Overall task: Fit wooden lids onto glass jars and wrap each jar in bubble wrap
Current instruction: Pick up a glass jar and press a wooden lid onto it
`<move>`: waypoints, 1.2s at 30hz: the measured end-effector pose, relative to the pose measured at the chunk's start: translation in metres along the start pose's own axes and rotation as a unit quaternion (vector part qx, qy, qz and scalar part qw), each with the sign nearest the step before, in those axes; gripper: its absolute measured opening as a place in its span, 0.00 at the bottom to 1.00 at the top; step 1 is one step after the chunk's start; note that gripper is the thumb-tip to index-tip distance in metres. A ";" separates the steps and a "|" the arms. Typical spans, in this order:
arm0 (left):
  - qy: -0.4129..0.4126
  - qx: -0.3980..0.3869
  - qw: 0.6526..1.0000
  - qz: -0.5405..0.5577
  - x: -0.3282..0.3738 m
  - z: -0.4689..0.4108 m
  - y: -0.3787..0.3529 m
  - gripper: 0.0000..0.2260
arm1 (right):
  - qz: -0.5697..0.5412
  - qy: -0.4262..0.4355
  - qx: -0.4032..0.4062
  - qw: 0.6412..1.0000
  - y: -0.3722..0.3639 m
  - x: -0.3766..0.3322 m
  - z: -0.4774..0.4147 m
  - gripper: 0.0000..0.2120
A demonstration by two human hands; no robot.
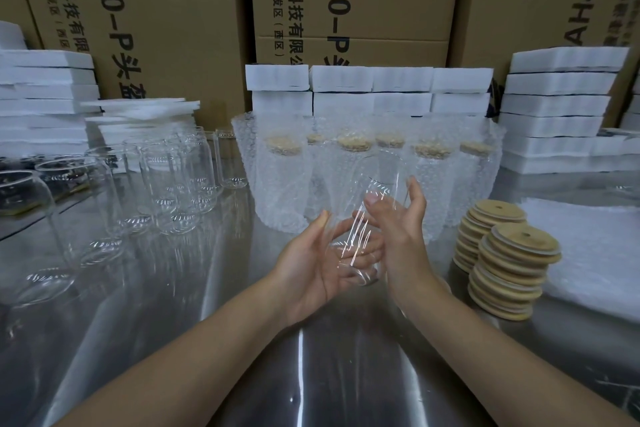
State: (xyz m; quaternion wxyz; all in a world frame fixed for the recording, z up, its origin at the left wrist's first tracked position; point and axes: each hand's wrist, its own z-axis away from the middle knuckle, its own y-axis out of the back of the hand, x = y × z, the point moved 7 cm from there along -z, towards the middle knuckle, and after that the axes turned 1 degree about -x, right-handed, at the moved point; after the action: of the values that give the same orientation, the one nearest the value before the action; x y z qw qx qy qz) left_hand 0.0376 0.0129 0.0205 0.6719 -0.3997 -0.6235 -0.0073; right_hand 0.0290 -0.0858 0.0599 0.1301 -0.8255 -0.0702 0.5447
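A clear glass jar [367,218] with no lid is tilted in the air over the steel table [311,374], mouth pointing away and up. My left hand [315,263] cups its base from the left and below. My right hand [401,222] presses against its right side with fingers spread. Two stacks of round wooden lids [512,263] stand just right of my right hand. Behind the jar stand several jars wrapped in bubble wrap [287,184] with wooden lids on. Several bare glass jars [173,184] stand at the left.
White foam sheets [588,253] lie at the right beyond the lid stacks. Stacks of white foam blocks [554,107] line the back and both sides. Large cardboard boxes [363,10] form the back wall.
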 end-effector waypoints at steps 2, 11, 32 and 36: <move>-0.001 0.016 1.000 -0.001 0.000 -0.001 0.004 0.24 | 0.017 0.025 -0.001 1.000 -0.001 -0.003 0.001 0.42; -0.036 0.106 0.978 -0.175 0.010 0.005 0.010 0.30 | 0.100 0.036 -0.011 0.994 -0.007 -0.005 0.003 0.47; -0.125 0.292 0.943 -0.097 0.023 0.007 0.047 0.35 | 0.775 -0.220 -0.195 0.559 0.051 0.012 0.000 0.44; -0.127 0.318 0.931 -0.125 0.025 0.010 0.052 0.31 | 0.764 -0.220 -0.231 0.560 0.045 0.015 0.005 0.41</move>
State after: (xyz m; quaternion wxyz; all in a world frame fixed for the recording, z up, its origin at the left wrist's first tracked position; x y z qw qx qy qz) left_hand 0.0613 0.0664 0.0129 0.6725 -0.0814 -0.7182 0.1588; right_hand 0.0291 -0.1246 0.0315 -0.5493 -0.4266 0.4374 0.5701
